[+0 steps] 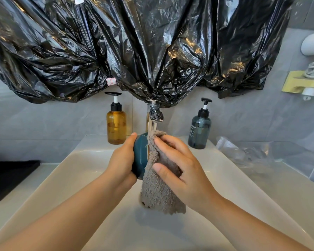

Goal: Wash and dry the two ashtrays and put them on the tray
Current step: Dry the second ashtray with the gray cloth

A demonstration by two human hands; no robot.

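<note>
- Over the white ceramic basin, our left hand curls around a glossy, rounded teal ashtray, held on edge.
- Our right hand pinches a nubby grey cloth against its face.

Two hands are in play, and you've got one teal ashtray showing, just the one, inside the fingers of your left hand. There's one grey cloth under the fingers of your right hand. Beyond your fingertips, count two with pumps: one amber bottle past the left fingers and one blue-grey bottle past the right. One tap stands just beyond your fingertips, between the two. One sink lies beneath them. One black tray sits well left of your left fingers.
</note>
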